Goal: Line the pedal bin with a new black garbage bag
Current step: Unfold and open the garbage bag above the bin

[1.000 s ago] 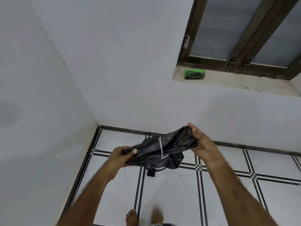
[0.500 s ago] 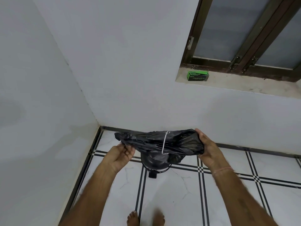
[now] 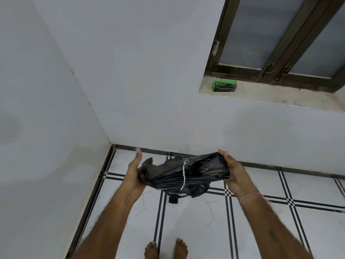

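A crumpled black garbage bag [image 3: 186, 174] with a white drawstring hangs stretched between my two hands above the floor. My right hand [image 3: 234, 171] grips its right end. My left hand [image 3: 135, 171] holds the left end against its palm, fingers stretched upward and blurred. Under the bag, the pedal bin [image 3: 176, 196] is almost fully hidden; only its dark lower rim and black foot pedal [image 3: 173, 200] show on the white tile.
The bin stands near a room corner, with white walls to the left and behind. A green garbage-bag box [image 3: 224, 86] rests on the window sill [image 3: 280, 96] at upper right. My bare feet [image 3: 166, 248] stand on the white, black-lined floor tiles.
The bag has been pulled wider between my hands and lifted slightly. My left hand has turned from a pinch to an upright palm with its fingers extended.
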